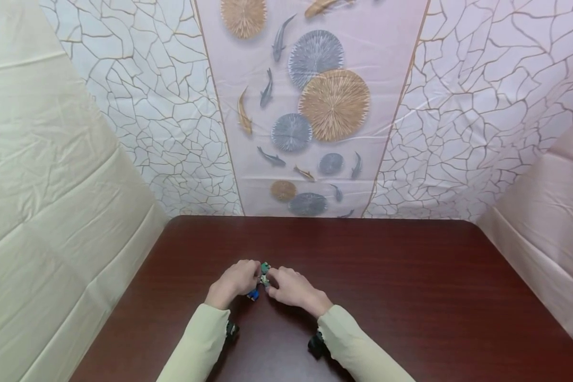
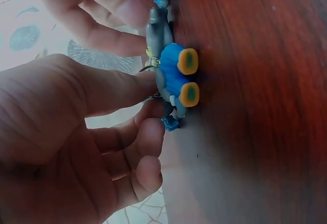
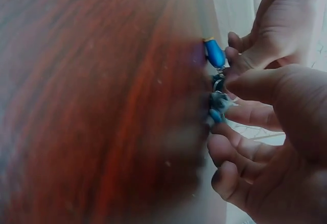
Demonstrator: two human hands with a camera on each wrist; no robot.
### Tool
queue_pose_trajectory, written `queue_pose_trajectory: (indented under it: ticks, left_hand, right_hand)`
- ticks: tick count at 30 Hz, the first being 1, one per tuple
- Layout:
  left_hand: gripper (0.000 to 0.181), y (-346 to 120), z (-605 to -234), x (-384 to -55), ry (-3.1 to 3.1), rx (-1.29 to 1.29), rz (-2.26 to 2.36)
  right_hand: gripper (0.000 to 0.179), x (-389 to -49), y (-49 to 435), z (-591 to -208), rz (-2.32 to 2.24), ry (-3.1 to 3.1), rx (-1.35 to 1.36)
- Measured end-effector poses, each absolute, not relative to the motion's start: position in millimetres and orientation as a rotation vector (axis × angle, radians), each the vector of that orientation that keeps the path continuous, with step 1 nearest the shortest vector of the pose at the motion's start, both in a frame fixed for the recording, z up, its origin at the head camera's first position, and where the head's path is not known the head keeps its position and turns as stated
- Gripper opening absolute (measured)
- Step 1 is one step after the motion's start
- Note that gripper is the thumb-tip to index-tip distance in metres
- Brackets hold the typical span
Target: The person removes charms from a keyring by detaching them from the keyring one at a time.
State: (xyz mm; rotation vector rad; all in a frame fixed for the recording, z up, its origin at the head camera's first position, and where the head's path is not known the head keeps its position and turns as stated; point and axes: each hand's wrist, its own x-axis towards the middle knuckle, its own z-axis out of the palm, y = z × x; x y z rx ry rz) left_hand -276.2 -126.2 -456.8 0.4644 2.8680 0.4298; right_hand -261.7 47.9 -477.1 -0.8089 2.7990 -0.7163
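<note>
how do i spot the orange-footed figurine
On the dark reddish wood-grain table, find the bare left hand. By its fingers is a small blue and grey figurine. Its blue lower body and orange feet set it apart from the small green trinket.

Looked like a makeshift draped booth, home or studio couldn't be told: dark red-brown table (image 1: 410, 276), creased pale side cloth (image 1: 62, 201) left and right, fish-and-disc printed backdrop (image 1: 310, 106) behind.
</note>
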Motion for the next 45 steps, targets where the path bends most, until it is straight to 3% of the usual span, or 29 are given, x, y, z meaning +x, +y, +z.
queue_pose_trajectory:
  ticks: [21,45]
  left_hand:
    - [0.006,-124.7,-434.1,-262.7,2.895,0.547,0.670]
    - [0.005,-107.1,-377.1,-235.4,2.913,0.884,1.057]
  right_hand:
    - [0.018,-270.7,47.1,-481.2,-0.884,2.810,-0.782]
    - [0.019,-244.9,94.6,-421.8,-1.242,2.812,-0.889]
